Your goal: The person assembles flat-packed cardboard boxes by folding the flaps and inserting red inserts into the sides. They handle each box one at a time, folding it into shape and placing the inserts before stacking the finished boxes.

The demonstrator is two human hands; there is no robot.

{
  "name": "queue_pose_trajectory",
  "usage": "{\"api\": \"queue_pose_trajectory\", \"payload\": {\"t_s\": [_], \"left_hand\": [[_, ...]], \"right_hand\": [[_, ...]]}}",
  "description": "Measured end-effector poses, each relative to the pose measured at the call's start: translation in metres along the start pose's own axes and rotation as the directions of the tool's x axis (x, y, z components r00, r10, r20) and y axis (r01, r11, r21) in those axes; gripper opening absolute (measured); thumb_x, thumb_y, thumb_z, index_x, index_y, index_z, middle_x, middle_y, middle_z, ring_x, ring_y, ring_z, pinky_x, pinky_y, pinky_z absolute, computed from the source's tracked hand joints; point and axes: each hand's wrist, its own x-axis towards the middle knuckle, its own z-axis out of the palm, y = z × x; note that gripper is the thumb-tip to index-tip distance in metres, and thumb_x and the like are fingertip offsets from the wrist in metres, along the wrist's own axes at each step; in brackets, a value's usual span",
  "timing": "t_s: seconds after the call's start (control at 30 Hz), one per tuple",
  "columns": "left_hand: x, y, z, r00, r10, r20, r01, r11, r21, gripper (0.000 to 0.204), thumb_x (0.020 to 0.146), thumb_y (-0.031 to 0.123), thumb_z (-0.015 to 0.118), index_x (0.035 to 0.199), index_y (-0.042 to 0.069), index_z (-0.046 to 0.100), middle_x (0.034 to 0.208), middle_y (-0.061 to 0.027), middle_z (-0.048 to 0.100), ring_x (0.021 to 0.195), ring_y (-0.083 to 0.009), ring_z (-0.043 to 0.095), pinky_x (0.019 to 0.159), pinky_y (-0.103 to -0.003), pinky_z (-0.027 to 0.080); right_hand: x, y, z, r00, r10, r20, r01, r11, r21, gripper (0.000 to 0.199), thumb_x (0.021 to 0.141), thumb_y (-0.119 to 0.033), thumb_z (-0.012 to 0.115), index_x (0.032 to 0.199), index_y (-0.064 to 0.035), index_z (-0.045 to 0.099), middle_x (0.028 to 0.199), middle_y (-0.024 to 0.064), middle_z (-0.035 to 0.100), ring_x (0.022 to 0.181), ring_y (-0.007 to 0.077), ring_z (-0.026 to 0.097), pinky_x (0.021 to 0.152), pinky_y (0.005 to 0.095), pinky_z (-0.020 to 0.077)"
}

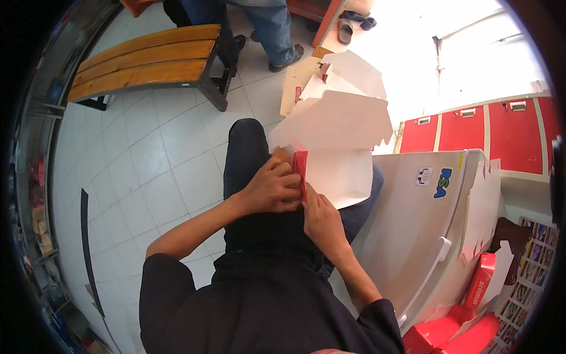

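A carton box point(339, 171), white inside and red outside, lies across my lap with its lid flap point(336, 121) raised. My left hand point(274, 186) is closed on the red side wall point(300, 171) of the carton box, its fingers bent over the edge. At the lower end of that wall, my right hand point(324, 221) pinches the carton box near its corner. The fingertips of both hands are partly hidden by the cardboard. Just beyond the lid stands another opened white carton point(356, 74).
A wooden bench point(147, 59) is at the far left, with a person's jeans-clad legs point(274, 35) beside it. To my right stands a white refrigerator point(413, 206). Red cartons point(454, 330) are at the lower right, and red lockers point(463, 130) line the right wall.
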Motion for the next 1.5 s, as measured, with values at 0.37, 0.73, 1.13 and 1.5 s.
{"api": "queue_pose_trajectory", "payload": {"t_s": [0.37, 0.73, 1.13, 1.5], "left_hand": [[-0.013, -0.021, 0.013, 0.967, -0.251, -0.053, 0.252, 0.967, 0.02, 0.065, 0.059, 0.054, 0.085, 0.109, 0.016, 0.069, 0.094, -0.0014, 0.063, 0.083, -0.0219, 0.058, 0.07, -0.036, 0.042], [-0.003, -0.002, 0.013, 0.855, -0.51, -0.096, 0.513, 0.858, 0.007, 0.076, 0.054, 0.045, 0.089, 0.122, 0.019, 0.065, 0.1, -0.0047, 0.07, 0.078, -0.0228, 0.065, 0.07, -0.035, 0.045], [-0.002, 0.02, 0.033, 0.695, -0.71, -0.113, 0.556, 0.63, -0.542, 0.061, 0.086, 0.039, 0.072, 0.133, 0.01, 0.047, 0.121, -0.0141, 0.061, 0.108, -0.0287, 0.064, 0.088, -0.04, 0.052], [0.046, -0.009, 0.034, 0.44, -0.872, -0.214, 0.718, 0.485, -0.499, 0.024, 0.104, 0.024, 0.045, 0.116, 0.004, 0.052, 0.104, -0.013, 0.058, 0.093, -0.0288, 0.061, 0.085, -0.036, 0.048]], "right_hand": [[0.053, -0.013, -0.018, 0.977, 0.215, -0.004, -0.215, 0.972, -0.092, 0.022, 0.098, -0.023, 0.051, 0.096, -0.0015, 0.051, 0.069, 0.0209, 0.065, 0.063, 0.0411, 0.067, 0.057, 0.0502, 0.0531], [0.072, 0.003, -0.002, 0.979, 0.205, 0.007, -0.199, 0.957, -0.212, 0.021, 0.095, -0.02, 0.056, 0.094, 0.0006, 0.052, 0.065, 0.0238, 0.064, 0.063, 0.0416, 0.067, 0.057, 0.0493, 0.0538], [0.07, 0.061, -0.035, 0.732, 0.155, -0.664, -0.225, 0.974, -0.021, 0.028, 0.095, -0.028, 0.055, 0.098, -0.0038, 0.07, 0.082, 0.0156, 0.07, 0.077, 0.036, 0.068, 0.069, 0.0413, 0.0521], [0.027, 0.087, 0.009, 0.655, 0.554, -0.513, -0.35, 0.825, 0.444, 0.034, 0.104, -0.025, 0.045, 0.1, 0.0031, 0.064, 0.08, 0.0145, 0.066, 0.074, 0.0241, 0.061, 0.071, 0.0366, 0.0481]]}}
